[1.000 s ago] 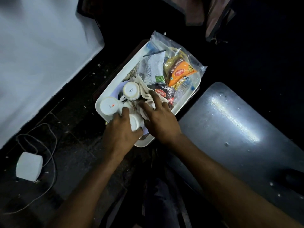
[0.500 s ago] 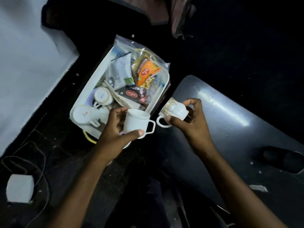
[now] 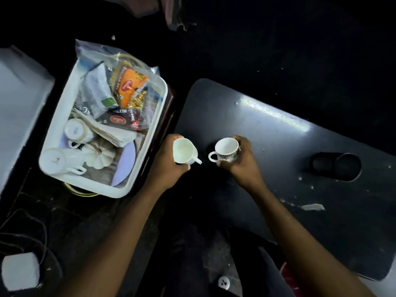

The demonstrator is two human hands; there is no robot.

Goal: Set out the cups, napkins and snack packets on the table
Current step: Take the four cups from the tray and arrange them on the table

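My left hand (image 3: 167, 166) grips a plain white cup (image 3: 183, 151), mouth up, at the left edge of the dark table (image 3: 278, 146). A patterned white cup (image 3: 226, 150) is in my right hand (image 3: 240, 161), upright, low over the table's left part; whether it touches the surface is unclear. To the left, a white tray (image 3: 158, 108) holds two more white cups (image 3: 75, 129) (image 3: 56, 161), folded napkins (image 3: 111, 133) and a clear bag of snack packets (image 3: 128, 88).
A round cup-holder recess (image 3: 336, 166) is sunk in the table at the right. Paper scraps (image 3: 312, 207) lie near the table's front edge. A white block (image 3: 20, 271) and cables lie on the dark floor at lower left. A pale surface (image 3: 17, 108) borders the tray's left.
Both hands lifted a cup out of the tray and carried it right to the table. The right-hand cup went from tilted to upright and lower.
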